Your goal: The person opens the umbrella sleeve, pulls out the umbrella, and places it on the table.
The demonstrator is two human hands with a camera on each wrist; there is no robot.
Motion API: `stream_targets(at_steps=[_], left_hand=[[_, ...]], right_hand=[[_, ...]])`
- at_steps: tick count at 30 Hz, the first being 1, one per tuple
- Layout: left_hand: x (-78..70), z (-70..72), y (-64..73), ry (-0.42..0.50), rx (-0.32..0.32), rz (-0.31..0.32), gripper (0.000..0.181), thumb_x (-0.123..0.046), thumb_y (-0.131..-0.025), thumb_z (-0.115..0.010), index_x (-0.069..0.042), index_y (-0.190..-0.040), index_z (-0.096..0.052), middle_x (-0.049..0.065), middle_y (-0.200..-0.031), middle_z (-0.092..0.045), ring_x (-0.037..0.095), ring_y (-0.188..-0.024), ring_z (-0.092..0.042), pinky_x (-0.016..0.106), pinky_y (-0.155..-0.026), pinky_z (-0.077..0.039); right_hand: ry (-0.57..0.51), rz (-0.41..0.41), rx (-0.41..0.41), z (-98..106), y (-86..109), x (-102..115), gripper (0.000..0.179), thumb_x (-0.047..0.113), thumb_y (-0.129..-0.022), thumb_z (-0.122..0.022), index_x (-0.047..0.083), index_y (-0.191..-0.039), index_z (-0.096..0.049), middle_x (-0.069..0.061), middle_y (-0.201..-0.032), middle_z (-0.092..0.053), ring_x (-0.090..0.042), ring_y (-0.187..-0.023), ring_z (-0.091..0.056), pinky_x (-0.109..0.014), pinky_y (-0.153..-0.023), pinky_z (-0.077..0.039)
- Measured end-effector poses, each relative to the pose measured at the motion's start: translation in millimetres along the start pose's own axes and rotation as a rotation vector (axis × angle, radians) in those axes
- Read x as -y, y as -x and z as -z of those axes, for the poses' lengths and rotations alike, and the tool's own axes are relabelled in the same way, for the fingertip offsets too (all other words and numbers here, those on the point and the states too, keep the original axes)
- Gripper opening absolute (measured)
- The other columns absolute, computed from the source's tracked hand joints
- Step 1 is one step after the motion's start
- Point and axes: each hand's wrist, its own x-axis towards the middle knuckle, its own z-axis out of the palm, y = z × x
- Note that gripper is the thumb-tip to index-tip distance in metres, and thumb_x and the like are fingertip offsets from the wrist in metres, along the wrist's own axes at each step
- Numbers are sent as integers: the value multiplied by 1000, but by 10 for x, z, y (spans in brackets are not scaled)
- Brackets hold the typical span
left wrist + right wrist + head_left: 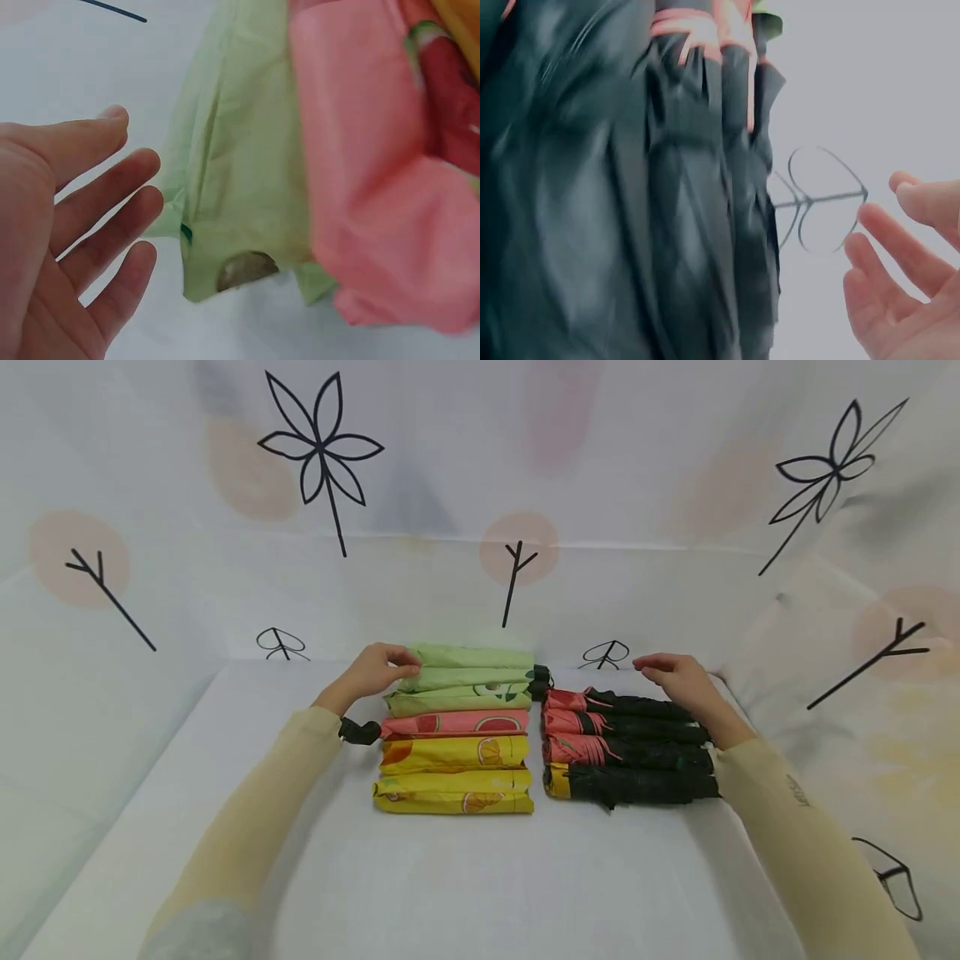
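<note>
In the head view a row of folded umbrellas lies on the white table. Three light green umbrellas point(472, 678) are at the back, then a pink watermelon-print umbrella point(457, 724) and two yellow orange-print umbrellas point(450, 781). Right of them lie several black folded umbrellas point(637, 752) with pink or yellow ends. My left hand point(375, 675) is beside the left end of the green umbrellas, fingers loosely bent and holding nothing; the left wrist view shows a gap to the green fabric point(247, 150). Beyond the back black umbrella, my right hand point(675, 678) hovers with relaxed, empty fingers.
A white cloth backdrop point(450, 585) with line-drawn flowers rises behind the table and along its sides. A black umbrella handle point(360, 732) sticks out left of the pink umbrella, below my left wrist. Dark handle ends point(538, 681) show between the two groups.
</note>
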Motion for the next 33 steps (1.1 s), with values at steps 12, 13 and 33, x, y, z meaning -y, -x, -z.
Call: stream_targets(at_steps=[12, 13, 33], left_hand=[[-20, -18, -176, -1, 105, 38, 36, -19, -99, -65, -4, -131, -65, 16, -131, -62, 35, -122, -54, 52, -103, -42], [-11, -25, -183, 1, 113, 42, 36, -19, -98, -66, -4, -132, -65, 15, -131, -62, 35, -123, -54, 52, -104, -42], [5, -101, -239, -41, 143, 122, 32, -11, -94, -71, -7, -125, -69, 15, -139, -57, 36, -128, -50, 50, -104, -43]], right_hand=[[-14, 33, 213, -479, -350, 394, 38, 16, -106, -49, -3, -139, -54, -27, -136, -55, -42, -125, -50, -58, -104, -38], [-1, 40, 227, -527, -370, 421, 38, 16, -106, -50, -2, -139, -55, -26, -135, -55, -41, -125, -51, -58, -104, -39], [101, -19, 260, -1037, -563, 513, 34, 18, -104, -52, 5, -135, -58, -22, -131, -59, -31, -107, -60, -41, -81, -51]])
